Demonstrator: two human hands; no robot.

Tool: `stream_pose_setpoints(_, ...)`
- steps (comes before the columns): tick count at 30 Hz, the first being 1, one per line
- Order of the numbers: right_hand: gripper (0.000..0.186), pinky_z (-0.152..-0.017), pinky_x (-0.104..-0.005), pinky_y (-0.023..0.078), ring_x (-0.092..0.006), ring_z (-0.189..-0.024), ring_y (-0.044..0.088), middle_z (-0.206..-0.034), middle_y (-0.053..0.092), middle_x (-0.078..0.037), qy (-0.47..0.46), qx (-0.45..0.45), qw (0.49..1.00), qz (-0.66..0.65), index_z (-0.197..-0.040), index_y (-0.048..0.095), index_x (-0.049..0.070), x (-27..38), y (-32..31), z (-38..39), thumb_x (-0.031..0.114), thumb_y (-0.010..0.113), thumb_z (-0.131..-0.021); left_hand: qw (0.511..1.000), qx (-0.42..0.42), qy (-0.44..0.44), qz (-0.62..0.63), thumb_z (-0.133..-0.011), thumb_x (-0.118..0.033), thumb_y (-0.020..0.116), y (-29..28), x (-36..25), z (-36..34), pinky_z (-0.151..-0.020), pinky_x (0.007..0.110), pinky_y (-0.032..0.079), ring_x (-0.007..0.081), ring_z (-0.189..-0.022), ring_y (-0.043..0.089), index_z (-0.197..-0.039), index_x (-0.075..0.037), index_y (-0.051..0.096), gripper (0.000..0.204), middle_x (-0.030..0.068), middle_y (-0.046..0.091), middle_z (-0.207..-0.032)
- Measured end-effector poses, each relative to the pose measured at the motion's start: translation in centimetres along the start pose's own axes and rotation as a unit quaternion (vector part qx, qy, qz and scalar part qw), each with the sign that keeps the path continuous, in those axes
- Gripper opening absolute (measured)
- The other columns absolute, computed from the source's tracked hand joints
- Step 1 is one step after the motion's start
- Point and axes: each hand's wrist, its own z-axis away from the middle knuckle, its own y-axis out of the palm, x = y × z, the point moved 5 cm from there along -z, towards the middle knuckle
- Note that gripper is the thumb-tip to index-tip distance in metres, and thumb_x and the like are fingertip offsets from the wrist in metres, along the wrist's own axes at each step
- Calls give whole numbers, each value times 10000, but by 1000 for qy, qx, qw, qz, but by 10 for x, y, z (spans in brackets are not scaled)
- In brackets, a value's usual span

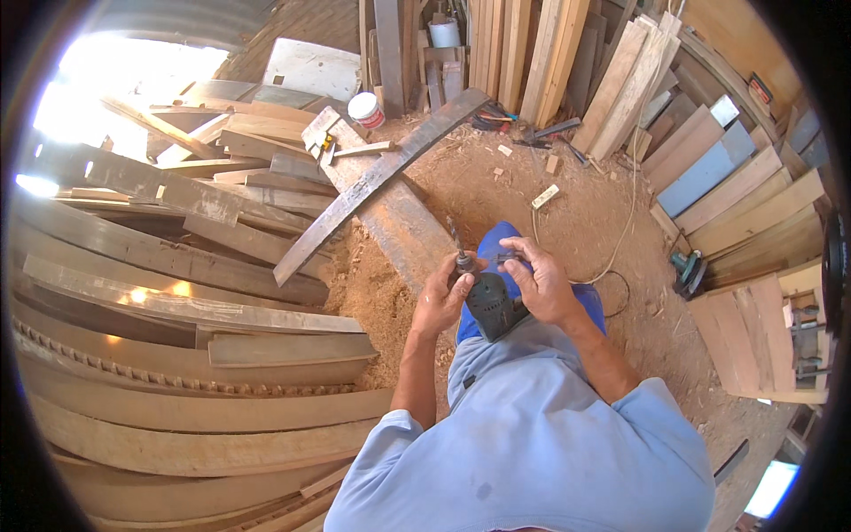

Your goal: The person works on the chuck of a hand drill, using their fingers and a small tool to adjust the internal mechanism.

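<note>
A dark green power drill [489, 304] rests in my lap between my legs, a long bit [456, 232] pointing up and away from me out of its metal chuck [465, 263]. My left hand [442, 296] is closed on the chuck, thumb over its side. Just right of it, my right hand [544, 285] pinches a small dark piece [507, 257], which looks like a chuck key, beside the chuck. Whether that piece touches the chuck I cannot tell.
Ahead, a long metal-grey bar [385, 177] crosses a worn plank [399, 238] with a white tub [365, 109] beside it. Stacked boards [177, 408] fill the left; leaning timber [612, 97] lines the back and right. A power strip [544, 196], cord and green tool [690, 273] lie on the dirt floor.
</note>
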Motion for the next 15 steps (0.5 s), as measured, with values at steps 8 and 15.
stream_pose_setpoints(8, 188, -819, -427, 509, -328, -886, 629, -953, 692, -139, -91, 0, 993, 69, -1057, 668, 24, 32, 12, -6, 115, 694, -894, 985, -169, -24, 29, -1018, -205, 597, -1, 22, 9, -918, 312, 504, 159, -1024, 643, -1301, 24, 556, 366, 98, 694, -1129)
stream_pose_setpoints(15, 183, -825, -418, 509, -329, -910, 622, -951, 695, -133, -124, -23, 989, 78, -1028, 683, 30, 24, 15, -9, 67, 719, -852, 985, -166, -48, -6, -1051, -333, 525, -12, 32, 7, -928, 318, 485, 156, -1018, 624, -1247, 3, 650, 409, 90, 704, -1085)
